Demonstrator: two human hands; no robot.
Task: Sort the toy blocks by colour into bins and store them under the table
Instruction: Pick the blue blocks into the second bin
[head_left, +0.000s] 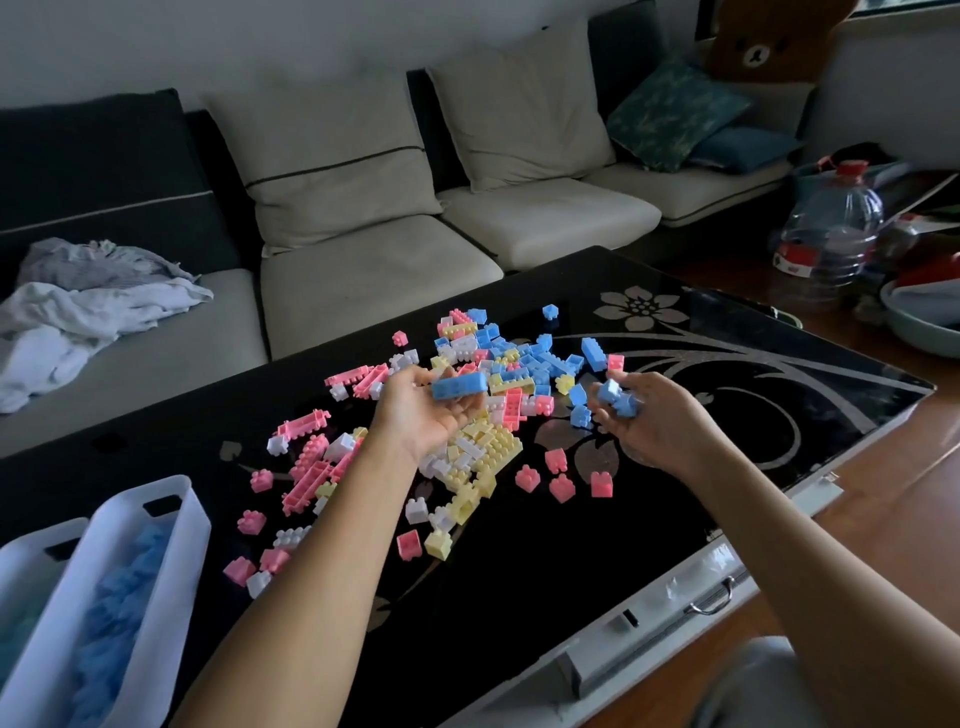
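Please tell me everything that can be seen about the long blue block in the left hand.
The long blue block is a light blue toy brick that looks like plastic, a narrow bar with one smooth long side facing the camera. It lies about level, slightly tilted, across the fingers of the left hand, whose palm is turned up, above the mixed pile of blocks on the black table. Only the hand touches it, as far as I can tell. No studs are clearly visible from this angle.
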